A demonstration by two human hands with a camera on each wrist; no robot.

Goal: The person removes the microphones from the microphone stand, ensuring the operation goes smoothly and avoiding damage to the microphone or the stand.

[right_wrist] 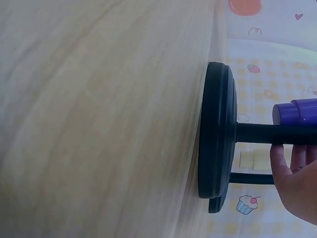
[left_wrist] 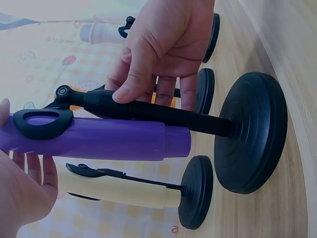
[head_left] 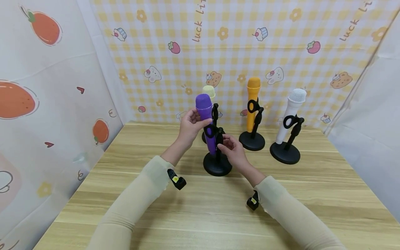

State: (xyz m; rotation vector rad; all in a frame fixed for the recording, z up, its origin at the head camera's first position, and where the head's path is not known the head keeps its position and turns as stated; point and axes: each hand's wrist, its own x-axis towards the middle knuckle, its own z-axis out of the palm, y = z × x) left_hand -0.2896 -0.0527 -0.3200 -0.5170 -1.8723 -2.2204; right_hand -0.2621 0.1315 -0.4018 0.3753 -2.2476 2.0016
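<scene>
A purple microphone [head_left: 204, 113] sits in the ring clip of a black stand [head_left: 217, 167], its lower end hanging beside the pole above the round base. My left hand [head_left: 189, 126] grips the microphone's upper body just below its head, thumb across the near side. With thumb and fingers my right hand [head_left: 233, 152] pinches the pole of that same stand below the clip. In the left wrist view, the right thumb lies along the pole [left_wrist: 168, 116] and the fingers pass behind it. The base stands on the wooden table, as the right wrist view shows from the side.
Close behind, a pale yellow microphone [head_left: 209, 91] on its stand is partly hidden. An orange microphone [head_left: 253, 88] and a white one [head_left: 295, 99] stand in black stands to the right. A checked cloth [head_left: 187, 27] hangs behind the table [head_left: 200, 215].
</scene>
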